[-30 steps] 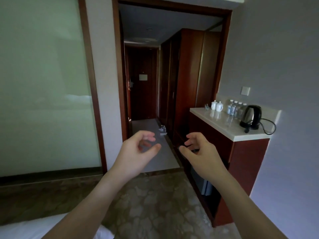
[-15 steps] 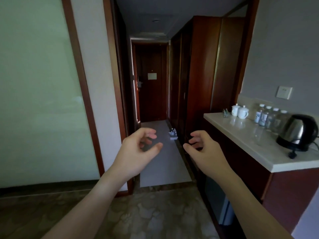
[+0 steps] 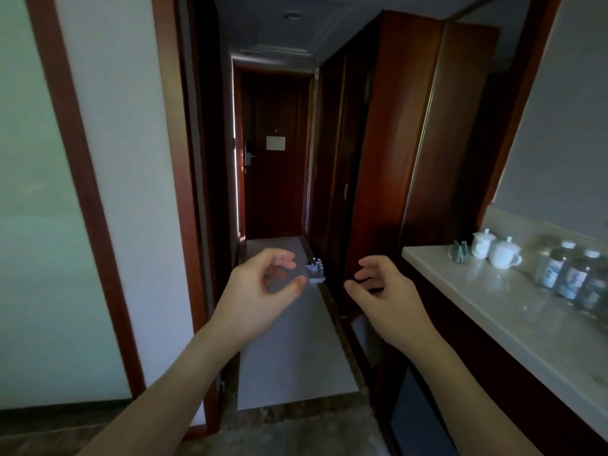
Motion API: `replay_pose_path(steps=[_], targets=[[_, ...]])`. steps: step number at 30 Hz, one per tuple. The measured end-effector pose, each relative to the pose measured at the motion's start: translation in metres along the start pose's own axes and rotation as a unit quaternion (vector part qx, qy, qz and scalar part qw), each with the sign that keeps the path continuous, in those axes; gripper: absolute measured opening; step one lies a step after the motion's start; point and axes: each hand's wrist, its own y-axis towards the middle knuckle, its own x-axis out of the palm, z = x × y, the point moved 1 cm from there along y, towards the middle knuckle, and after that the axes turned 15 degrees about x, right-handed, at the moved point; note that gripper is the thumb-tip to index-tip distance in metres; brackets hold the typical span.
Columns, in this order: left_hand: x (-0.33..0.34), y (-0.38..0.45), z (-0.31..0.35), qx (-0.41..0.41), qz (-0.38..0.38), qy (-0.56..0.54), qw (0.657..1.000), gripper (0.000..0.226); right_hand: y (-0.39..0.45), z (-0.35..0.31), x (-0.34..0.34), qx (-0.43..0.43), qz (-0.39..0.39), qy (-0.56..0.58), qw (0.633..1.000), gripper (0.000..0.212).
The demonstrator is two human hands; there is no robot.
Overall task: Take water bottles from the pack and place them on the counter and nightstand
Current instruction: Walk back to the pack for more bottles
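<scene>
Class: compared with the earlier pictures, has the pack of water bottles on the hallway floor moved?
No. The pack still sits by the wardrobe base at the carpet's right edge; only the camera came nearer.

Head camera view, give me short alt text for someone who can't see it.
Two empty hands, left and right, reach toward a pack of water bottles on the hallway floor. Right, a counter holds bottles and two white cups.
</scene>
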Motion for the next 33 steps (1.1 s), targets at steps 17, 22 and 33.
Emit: replay_pose_path(steps=[17, 22, 33], targets=[[0.129, 0.268, -0.303, -0.005, 0.003, -0.003, 1.0, 0.026, 0.405, 0.075, 0.081, 0.001, 0.013, 0.012, 1.0, 0.047], [0.151, 0.358, -0.378, -0.022, 0.045, 0.025, 0.998, 0.041, 0.543, 0.077, 0.115, -0.021, -0.033, 0.022, 0.999, 0.043], [0.155, 0.511, -0.561, -0.041, 0.059, 0.058, 0.996, 0.031, 0.793, 0.071, 0.214, -0.036, -0.071, 0.019, 0.997, 0.042]])
